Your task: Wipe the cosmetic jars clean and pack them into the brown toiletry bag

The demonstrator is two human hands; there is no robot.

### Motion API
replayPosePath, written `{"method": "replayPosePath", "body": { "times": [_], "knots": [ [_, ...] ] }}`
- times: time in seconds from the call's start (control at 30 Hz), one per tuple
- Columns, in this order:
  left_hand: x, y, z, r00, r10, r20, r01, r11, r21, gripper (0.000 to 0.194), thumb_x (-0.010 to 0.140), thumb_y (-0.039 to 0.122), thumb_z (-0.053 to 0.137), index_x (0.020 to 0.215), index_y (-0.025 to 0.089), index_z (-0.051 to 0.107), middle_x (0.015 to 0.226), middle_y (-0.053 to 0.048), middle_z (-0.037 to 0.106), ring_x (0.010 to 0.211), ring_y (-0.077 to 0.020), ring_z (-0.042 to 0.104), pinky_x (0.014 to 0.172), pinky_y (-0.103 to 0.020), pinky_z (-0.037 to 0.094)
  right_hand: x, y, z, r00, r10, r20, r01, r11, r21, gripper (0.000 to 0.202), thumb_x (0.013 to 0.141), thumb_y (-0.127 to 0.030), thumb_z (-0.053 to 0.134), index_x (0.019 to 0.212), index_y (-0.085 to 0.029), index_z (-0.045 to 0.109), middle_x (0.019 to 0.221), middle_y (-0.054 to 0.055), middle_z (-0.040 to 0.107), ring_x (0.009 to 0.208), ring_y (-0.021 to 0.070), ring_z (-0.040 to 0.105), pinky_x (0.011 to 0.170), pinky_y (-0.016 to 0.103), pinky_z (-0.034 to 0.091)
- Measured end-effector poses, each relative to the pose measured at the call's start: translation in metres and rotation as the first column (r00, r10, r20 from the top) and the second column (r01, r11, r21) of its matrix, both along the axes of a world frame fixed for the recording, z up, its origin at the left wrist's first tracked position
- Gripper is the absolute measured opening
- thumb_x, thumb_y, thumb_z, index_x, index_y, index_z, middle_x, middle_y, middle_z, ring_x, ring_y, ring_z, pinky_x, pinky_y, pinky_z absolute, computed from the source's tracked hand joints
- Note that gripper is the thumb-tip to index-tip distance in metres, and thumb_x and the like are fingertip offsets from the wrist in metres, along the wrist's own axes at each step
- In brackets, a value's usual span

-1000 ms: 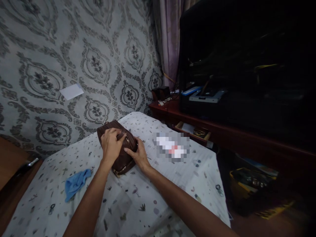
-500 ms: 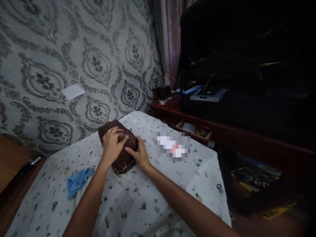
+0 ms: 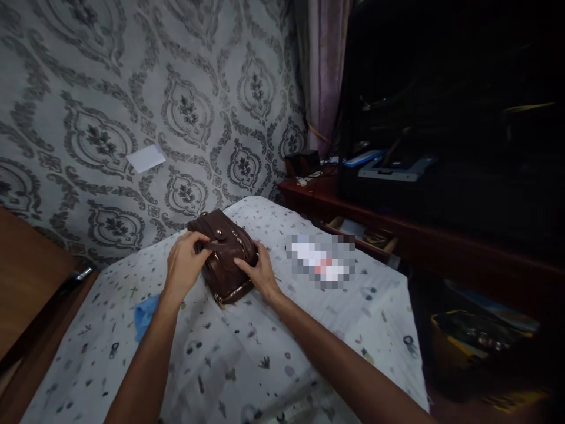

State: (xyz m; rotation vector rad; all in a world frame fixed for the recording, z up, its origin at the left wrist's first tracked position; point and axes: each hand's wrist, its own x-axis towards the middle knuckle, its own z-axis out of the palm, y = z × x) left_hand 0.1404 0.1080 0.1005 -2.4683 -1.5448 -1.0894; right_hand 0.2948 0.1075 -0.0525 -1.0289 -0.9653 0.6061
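Observation:
A brown leather bag (image 3: 226,250) with gold zips and a round snap lies on a white patterned cloth (image 3: 247,365). At its left side, my left hand (image 3: 184,265) pinches the bag near a zip, thumb and fingers close together. My right hand (image 3: 260,272) grips the right edge, its thumb on top and its fingers partly hidden behind the side. Part of a blue cloth (image 3: 145,315) shows beside my left forearm.
A blurred white and red item (image 3: 320,259) lies right of the bag. Behind are a patterned wall (image 3: 185,112) and a dark red desk (image 3: 300,191) with an open drawer (image 3: 366,235). Brown wooden furniture (image 3: 30,271) stands at the left.
My left hand has moved from the top of the bag to its left side, uncovering the snap. My right hand still holds the right edge. The view has shifted slightly.

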Motion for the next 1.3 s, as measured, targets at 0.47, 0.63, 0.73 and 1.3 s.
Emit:
{"method": "replayPosePath", "body": {
  "times": [0.47, 0.63, 0.73, 1.3],
  "knots": [
    [0.004, -0.001, -0.005, 0.999, 0.030, 0.035, -0.028, 0.999, -0.045, 0.026, 0.085, 0.029, 0.052, 0.060, 0.019, 0.051, 0.066, 0.001, 0.053, 0.065, -0.0148, 0.047, 0.061, -0.027, 0.032, 0.004, -0.002, 0.005, 0.998, -0.005, 0.062, 0.007, 0.999, -0.045, 0.060, 0.079, -0.060, 0.068, 0.125, -0.023, 0.058, 0.125, 0.010, 0.062, 0.118, 0.0287, 0.055, 0.107, 0.048, 0.042],
    [0.006, -0.007, -0.008, 0.999, -0.004, 0.035, 0.006, 0.998, -0.058, 0.028, 0.084, 0.031, 0.052, 0.059, 0.020, 0.044, 0.062, 0.003, 0.044, 0.061, -0.0144, 0.042, 0.060, -0.028, 0.028, 0.005, -0.003, 0.007, 0.997, -0.001, 0.083, 0.003, 1.000, -0.027, 0.058, 0.082, -0.059, 0.066, 0.125, -0.022, 0.058, 0.125, 0.010, 0.062, 0.120, 0.0290, 0.055, 0.108, 0.048, 0.042],
    [0.006, -0.011, -0.008, 0.999, -0.018, 0.034, 0.021, 0.996, -0.085, 0.030, 0.084, 0.035, 0.051, 0.059, 0.020, 0.044, 0.063, 0.002, 0.044, 0.060, -0.0141, 0.041, 0.059, -0.028, 0.026, 0.005, -0.004, 0.007, 0.996, 0.007, 0.086, -0.003, 0.999, -0.045, 0.060, 0.081, -0.059, 0.065, 0.126, -0.020, 0.057, 0.127, 0.012, 0.061, 0.122, 0.0296, 0.054, 0.110, 0.049, 0.040],
    [0.007, -0.026, -0.015, 0.996, -0.079, -0.033, 0.075, 0.993, -0.096, 0.031, 0.089, 0.036, 0.051, 0.062, 0.021, 0.044, 0.068, 0.001, 0.048, 0.068, -0.0165, 0.048, 0.063, -0.028, 0.031, 0.004, -0.007, 0.008, 0.971, 0.028, 0.239, -0.013, 0.998, -0.066, 0.094, 0.066, -0.066, 0.078, 0.139, -0.018, 0.046, 0.134, 0.015, 0.054, 0.129, 0.0353, 0.048, 0.112, 0.053, 0.038]
  ]
}}
